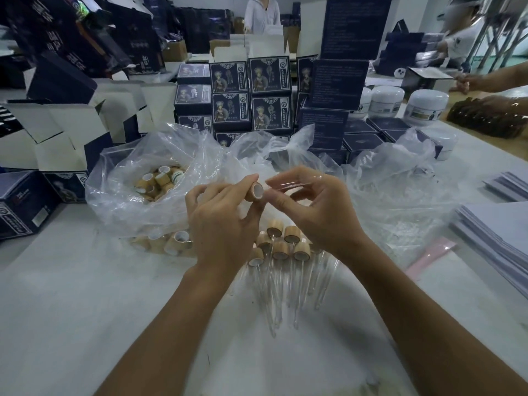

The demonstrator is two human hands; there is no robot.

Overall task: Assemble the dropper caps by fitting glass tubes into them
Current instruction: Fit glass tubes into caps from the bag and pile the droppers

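Note:
My left hand (220, 221) pinches a bamboo dropper cap (255, 191) above the table, its white open end turned to the right. My right hand (317, 207) pinches a clear glass tube (294, 182) between thumb and fingers, lying sideways just right of the cap's opening. Below my hands lie several assembled droppers (281, 252), bamboo caps at the far end and glass tubes pointing toward me. An open plastic bag (137, 172) at the left holds several loose caps (160, 181).
Another clear plastic bag (400, 190) lies to the right. Stacks of dark blue printed boxes (251, 92) stand behind the bags, and white jars (427, 105) at the back right. Paper stacks (497, 232) lie at the right edge. Other people's hands (491, 104) work at the far right.

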